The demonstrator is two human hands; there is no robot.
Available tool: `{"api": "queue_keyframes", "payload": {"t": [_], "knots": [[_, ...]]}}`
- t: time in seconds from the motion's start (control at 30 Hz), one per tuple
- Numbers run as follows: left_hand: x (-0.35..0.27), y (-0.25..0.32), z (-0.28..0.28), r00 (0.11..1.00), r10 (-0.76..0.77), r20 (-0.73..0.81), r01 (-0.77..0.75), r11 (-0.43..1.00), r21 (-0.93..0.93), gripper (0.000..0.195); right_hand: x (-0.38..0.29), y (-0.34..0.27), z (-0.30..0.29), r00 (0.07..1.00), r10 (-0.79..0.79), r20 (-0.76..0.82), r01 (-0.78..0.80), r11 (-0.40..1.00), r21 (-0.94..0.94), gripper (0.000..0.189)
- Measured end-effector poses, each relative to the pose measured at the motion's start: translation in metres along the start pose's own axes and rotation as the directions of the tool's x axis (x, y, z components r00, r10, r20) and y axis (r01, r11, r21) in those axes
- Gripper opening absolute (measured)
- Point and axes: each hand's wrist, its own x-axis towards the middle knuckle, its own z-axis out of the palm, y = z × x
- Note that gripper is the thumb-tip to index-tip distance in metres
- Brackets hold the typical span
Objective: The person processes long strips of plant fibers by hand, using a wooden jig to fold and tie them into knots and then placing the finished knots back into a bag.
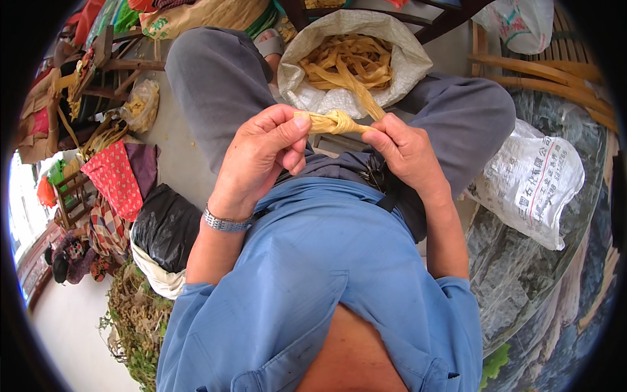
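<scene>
Between my two hands runs a yellow-tan fibrous strip (338, 122), wound into a knot-like bundle at its middle. My left hand (267, 152) pinches the bundle's left end between thumb and fingertips. On the other side my right hand (406, 149) grips the strip just past the wound part. From there a length of it (360, 93) leads up into a white woven sack (411, 36), whose mouth is rolled open between my knees. Many loose strips of the same material (367, 54) lie coiled inside. What the closed right fingers hold underneath is hidden.
Left of me are a wooden stool (132, 63), a plastic bag of yellow scraps (142, 105), a black plastic bag (166, 225) and a heap of dried plants (139, 318). A printed white sack (534, 181) lies at right, below a slatted wooden chair (553, 73).
</scene>
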Motion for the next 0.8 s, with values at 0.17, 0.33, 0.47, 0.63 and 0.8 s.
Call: {"api": "queue_keyframes", "payload": {"t": [0.17, 0.33, 0.47, 0.63, 0.8], "knots": [[0.009, 0.003, -0.009, 1.0, -0.022, 0.01, 0.021, 0.997, 0.072, 0.018, 0.001, 0.006, 0.008, 0.992, -0.094, -0.088, 0.093, 0.996, -0.019, 0.02], [0.014, 0.007, 0.0, 0.814, 0.508, 0.281, -0.42, 0.181, 0.889, 0.038, 0.003, -0.005, 0.014, 0.992, -0.097, -0.074, 0.092, 0.993, -0.073, 0.02], [0.017, -0.005, 0.015, 0.804, 0.291, 0.518, -0.498, -0.147, 0.855, 0.038, 0.008, -0.016, 0.015, 0.989, -0.144, 0.033, 0.147, 0.976, -0.157, 0.025], [0.022, -0.021, 0.017, 0.894, 0.134, 0.428, -0.444, 0.128, 0.887, 0.014, 0.007, -0.007, -0.002, 0.963, -0.187, 0.196, 0.234, 0.939, -0.252, 0.029], [0.019, 0.005, 0.026, 0.85, -0.205, 0.485, -0.455, 0.176, 0.873, 0.032, -0.003, -0.021, -0.028, 0.894, -0.189, 0.406, 0.29, 0.936, -0.202, 0.032]]}}
